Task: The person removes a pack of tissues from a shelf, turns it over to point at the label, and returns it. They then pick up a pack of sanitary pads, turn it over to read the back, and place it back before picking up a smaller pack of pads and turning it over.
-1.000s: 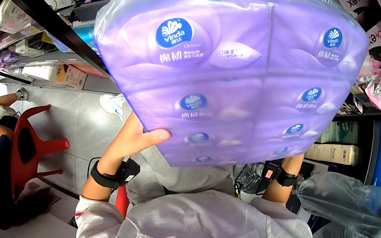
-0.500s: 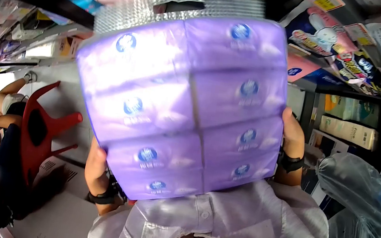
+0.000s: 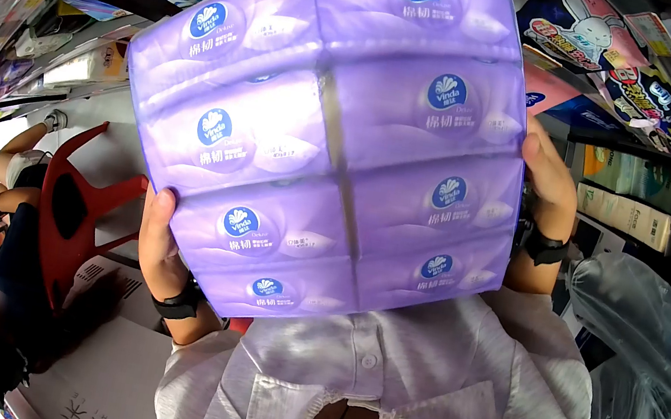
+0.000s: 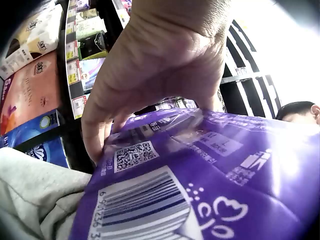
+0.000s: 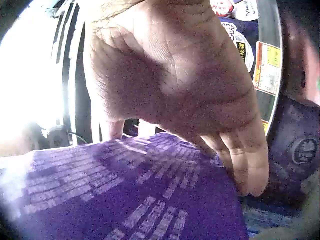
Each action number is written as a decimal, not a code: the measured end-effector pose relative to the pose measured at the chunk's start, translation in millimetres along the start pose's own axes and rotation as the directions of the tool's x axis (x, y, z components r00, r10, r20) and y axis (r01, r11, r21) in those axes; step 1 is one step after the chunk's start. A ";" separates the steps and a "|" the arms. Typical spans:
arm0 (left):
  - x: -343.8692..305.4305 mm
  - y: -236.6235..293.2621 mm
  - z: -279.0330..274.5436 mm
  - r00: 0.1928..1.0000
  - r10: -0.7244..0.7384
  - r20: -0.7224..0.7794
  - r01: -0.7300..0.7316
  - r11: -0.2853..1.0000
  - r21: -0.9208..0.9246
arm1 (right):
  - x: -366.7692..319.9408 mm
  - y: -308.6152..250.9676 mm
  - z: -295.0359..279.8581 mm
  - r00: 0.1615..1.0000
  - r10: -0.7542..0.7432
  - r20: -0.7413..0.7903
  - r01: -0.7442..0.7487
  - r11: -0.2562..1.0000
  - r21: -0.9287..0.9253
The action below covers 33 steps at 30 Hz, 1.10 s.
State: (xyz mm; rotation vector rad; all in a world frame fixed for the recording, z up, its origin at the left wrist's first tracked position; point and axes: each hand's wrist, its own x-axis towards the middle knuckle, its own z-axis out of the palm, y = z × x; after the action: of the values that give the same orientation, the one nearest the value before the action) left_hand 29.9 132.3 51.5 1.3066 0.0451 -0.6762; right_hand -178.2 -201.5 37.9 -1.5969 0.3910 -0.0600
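A large purple multipack of tissues [image 3: 413, 160], wrapped in clear film with rows of blue logos, is held up before the chest in the head view. My left hand [image 3: 161, 248] grips its left side, thumb at the front edge. On the opposite side my right hand [image 3: 551, 178] holds the pack, its thumb near the edge. The left wrist view shows the left hand [image 4: 155, 60] spread over the pack's end, above a QR code [image 4: 136, 156] and a barcode [image 4: 142, 205]. Fingers of the right hand [image 5: 175, 75] reach over the other end in the right wrist view.
Shelves with packaged goods [image 3: 575, 28] stand behind and to the right. A clear plastic bag [image 3: 626, 317] hangs at the right. On the left are a red chair [image 3: 87, 197] and another person [image 3: 14, 246]; a pale box [image 3: 117, 368] lies lower left.
The pack has turned and its front now shows flatter to the head camera. Its silver carry strip, seen half a second ago, is out of view. The right hand, mostly hidden earlier, shows beside it.
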 end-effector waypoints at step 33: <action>12.4 -25.7 -42.7 0.978 0.166 0.125 -0.198 0.927 0.320 | 14.5 8.2 22.1 0.870 -0.255 -0.422 0.335 0.934 0.126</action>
State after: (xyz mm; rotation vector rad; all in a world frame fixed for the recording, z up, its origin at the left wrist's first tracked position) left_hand 41.9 162.7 11.8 1.5763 -0.2772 -0.6016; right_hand -160.3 -184.4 25.4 -1.4321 0.4360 -0.6546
